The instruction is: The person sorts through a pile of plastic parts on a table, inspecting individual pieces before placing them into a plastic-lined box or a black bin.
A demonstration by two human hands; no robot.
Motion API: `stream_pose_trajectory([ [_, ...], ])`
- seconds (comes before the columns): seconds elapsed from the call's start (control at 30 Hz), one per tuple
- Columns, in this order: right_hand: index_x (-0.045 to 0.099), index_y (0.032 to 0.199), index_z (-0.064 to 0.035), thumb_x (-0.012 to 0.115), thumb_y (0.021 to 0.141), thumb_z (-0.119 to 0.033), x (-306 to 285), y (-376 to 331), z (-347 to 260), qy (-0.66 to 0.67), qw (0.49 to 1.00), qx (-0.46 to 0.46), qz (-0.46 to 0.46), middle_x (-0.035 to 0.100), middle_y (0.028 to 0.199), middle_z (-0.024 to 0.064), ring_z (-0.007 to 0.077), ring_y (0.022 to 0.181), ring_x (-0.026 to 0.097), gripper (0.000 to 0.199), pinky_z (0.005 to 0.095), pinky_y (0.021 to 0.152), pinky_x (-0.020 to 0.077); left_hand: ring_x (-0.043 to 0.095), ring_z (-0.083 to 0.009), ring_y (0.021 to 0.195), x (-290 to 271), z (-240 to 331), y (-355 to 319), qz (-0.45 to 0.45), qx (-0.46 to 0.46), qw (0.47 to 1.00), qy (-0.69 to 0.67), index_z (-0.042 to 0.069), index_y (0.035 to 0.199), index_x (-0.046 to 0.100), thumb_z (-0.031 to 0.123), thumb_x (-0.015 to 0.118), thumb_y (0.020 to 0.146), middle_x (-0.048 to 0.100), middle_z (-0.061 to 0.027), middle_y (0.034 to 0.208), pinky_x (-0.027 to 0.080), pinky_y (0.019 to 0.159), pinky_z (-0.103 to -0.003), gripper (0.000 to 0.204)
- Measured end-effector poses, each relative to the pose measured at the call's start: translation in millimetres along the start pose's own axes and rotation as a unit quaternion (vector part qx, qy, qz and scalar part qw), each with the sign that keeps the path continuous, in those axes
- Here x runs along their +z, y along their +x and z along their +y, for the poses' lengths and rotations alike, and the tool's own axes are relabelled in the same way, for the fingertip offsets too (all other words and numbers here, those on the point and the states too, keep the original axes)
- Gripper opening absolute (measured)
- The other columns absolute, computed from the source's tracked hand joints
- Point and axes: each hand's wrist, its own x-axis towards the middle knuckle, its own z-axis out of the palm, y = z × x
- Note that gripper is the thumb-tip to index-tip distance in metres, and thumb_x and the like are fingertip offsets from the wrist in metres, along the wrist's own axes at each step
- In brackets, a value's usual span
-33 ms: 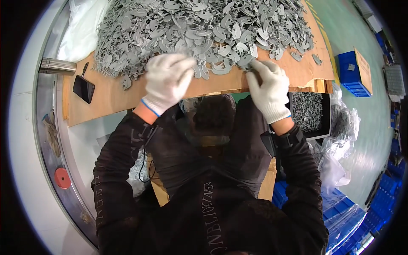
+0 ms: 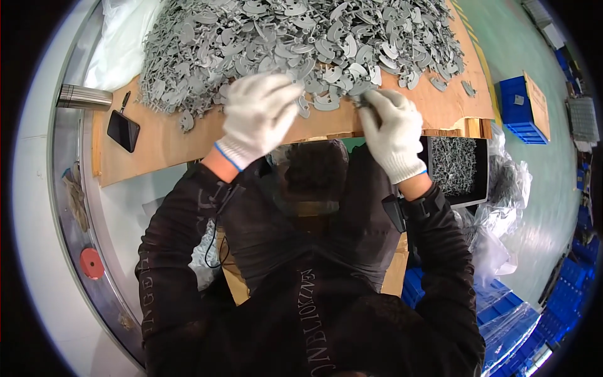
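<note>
A large heap of small grey curved parts (image 2: 352, 47), flat with little stems, lies on the wooden tabletop (image 2: 163, 154). My left hand (image 2: 260, 116), in a white knit glove, is over the near edge of the heap, slightly blurred. Its fingers stretch toward the right with the thumb apart, and nothing shows between them. My right hand (image 2: 396, 132), gloved the same way, is at the table's front edge. Thumb and fingers there are closed on a small grey part (image 2: 361, 99), mostly hidden by the glove.
A dark bin (image 2: 455, 166) of small grey pieces stands below the table's right edge, beside clear plastic bags (image 2: 499, 232). A phone (image 2: 123, 131) and a metal cylinder (image 2: 86, 97) are at the left. A blue crate (image 2: 522, 110) sits on the green floor.
My left hand has shifted a little to the right and slightly farther from me. My right hand has moved slightly left.
</note>
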Motion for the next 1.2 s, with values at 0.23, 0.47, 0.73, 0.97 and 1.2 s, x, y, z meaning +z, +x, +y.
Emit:
stream_pose_trajectory([
  [0.23,0.078,0.115,-0.0061,0.075,0.094,-0.005,15.2,-5.5,-1.5,0.172,0.984,-0.041,-0.002,0.075,0.124,0.0158,0.0357,0.111,0.073,0.022,0.0434,0.099,0.058,0.056,-0.0341,0.139,23.5,26.5,38.8,-0.091,0.018,0.996,0.0,0.018,0.125,0.076,0.026,0.079,0.093,0.068,-0.0082,0.141,0.034,0.126,-0.057,0.033],
  [0.47,0.078,0.117,-0.0075,0.077,0.095,-0.014,6.5,13.9,27.2,0.083,0.995,0.007,0.063,0.075,0.129,0.0166,0.0375,0.119,0.071,0.023,0.0459,0.102,0.0571,0.055,-0.034,0.141,10.8,0.9,9.9,-0.112,0.028,0.993,-0.003,0.018,0.125,0.076,0.024,0.08,0.091,0.067,-0.0077,0.143,0.032,0.127,-0.058,0.034],
  [0.73,0.08,0.122,-0.0112,0.075,0.099,-0.024,20.1,37.1,32.7,-0.032,0.999,0.029,0.005,0.077,0.122,0.018,0.0357,0.111,0.073,0.027,0.0444,0.098,0.0576,0.063,-0.0303,0.128,5.9,-11.1,-6.2,-0.011,-0.015,0.999,-0.047,0.017,0.115,0.078,0.015,0.079,0.09,0.072,-0.0026,0.128,0.042,0.12,-0.054,0.025],
  [0.97,0.079,0.12,-0.0072,0.073,0.099,-0.018,9.1,22.2,55.5,0.041,0.986,0.158,0.028,0.079,0.109,0.0162,0.033,0.101,0.076,0.025,0.042,0.094,0.0579,0.066,-0.032,0.125,5.4,-13.2,-10.2,-0.028,-0.048,0.997,-0.053,0.013,0.115,0.078,0.009,0.076,0.092,0.073,-0.006,0.13,0.045,0.116,-0.052,0.024],
  [1.2,0.079,0.121,-0.0075,0.075,0.095,-0.016,1.3,11.8,52.6,0.013,0.996,0.089,0.006,0.077,0.117,0.0146,0.0337,0.113,0.073,0.027,0.0418,0.101,0.0557,0.065,-0.035,0.125,10.6,-9.9,-4.0,-0.033,-0.058,0.998,0.009,0.012,0.118,0.077,0.017,0.079,0.092,0.073,-0.0079,0.131,0.044,0.116,-0.052,0.026],
])
